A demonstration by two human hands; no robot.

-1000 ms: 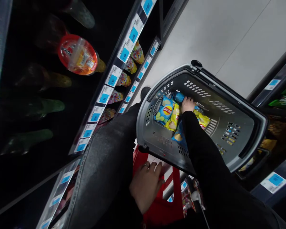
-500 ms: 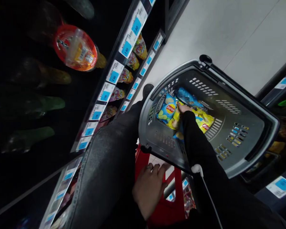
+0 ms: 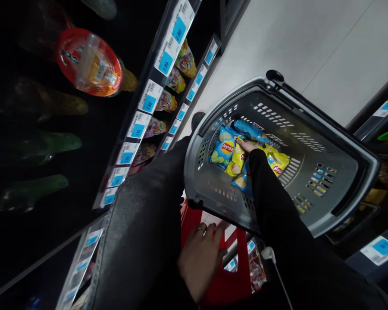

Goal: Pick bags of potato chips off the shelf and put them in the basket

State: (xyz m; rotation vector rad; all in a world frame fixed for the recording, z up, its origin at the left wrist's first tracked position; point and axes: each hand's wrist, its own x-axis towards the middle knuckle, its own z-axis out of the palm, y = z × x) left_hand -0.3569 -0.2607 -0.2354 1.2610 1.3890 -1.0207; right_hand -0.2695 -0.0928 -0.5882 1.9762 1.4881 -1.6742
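Observation:
My right hand (image 3: 246,145) reaches down into a grey shopping basket (image 3: 194,172), its black-sleeved arm coming from the lower right. Its fingers are closed at the top edge of a small yellow bag of chips (image 3: 236,161); some fingertips are hidden among the bags. Beside them lies a blue bag of chips (image 3: 225,148). A second yellow bag (image 3: 278,160) and another blue bag (image 3: 241,183) lie partly under the forearm, and a blue packet (image 3: 250,130) sits along the wall. My left hand (image 3: 200,258), with a ring, rests fingers apart over a red plastic frame (image 3: 228,282).
Dark shelves with price tags (image 3: 148,97) run along the left, holding a red-lidded pack (image 3: 89,62) and colourful bags (image 3: 166,101). My bent leg (image 3: 132,215) stands between shelf and basket. A white earphone (image 3: 268,254) dangles by my right sleeve. More shelving (image 3: 380,249) borders the right.
The view shifts slightly, moving the shelves left. My right forearm shifts a little to the right over the bags, showing more of the lower blue bag. My left hand stays in place.

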